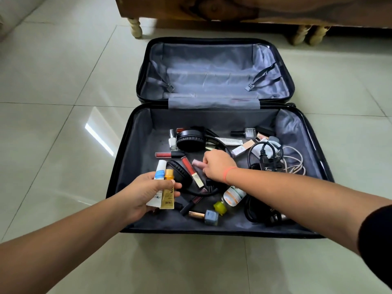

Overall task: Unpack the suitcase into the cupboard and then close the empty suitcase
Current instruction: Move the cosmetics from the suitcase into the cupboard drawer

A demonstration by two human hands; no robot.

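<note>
The suitcase (140,134) lies fully open on the tiled floor (63,81) with both halves flat, which gives access from above to everything in it. The far half shows only grey lining and two unbuckled straps. The near half carries the loose contents: headphones (189,140), nail polish bottles, lip gloss tubes, a clear bottle with a yellow cap (233,195), and a tangle of cables (267,153) at the right side. The left hand (144,192) hovers over the near-left corner of the suitcase and grips two tubes side by side, a white tube (160,172) and a gold tube (169,175), with fingers and thumb wrapped round their middles. Holding both in one hand appears intended to gather several small items per trip and to leave the other hand free for picking. The right hand (216,164) reaches into the middle of the near half, its back toward the camera and its fingers curled downward onto a small pink tube (196,162) beside a red lip gloss. The fingertips are hidden, so it cannot be told whether the pink tube is pinched or only touched. Wooden furniture (233,9) on turned legs stands beyond the suitcase; whether it is the cupboard cannot be told. Judged from the contents, unpacking is at an early stage.
</note>
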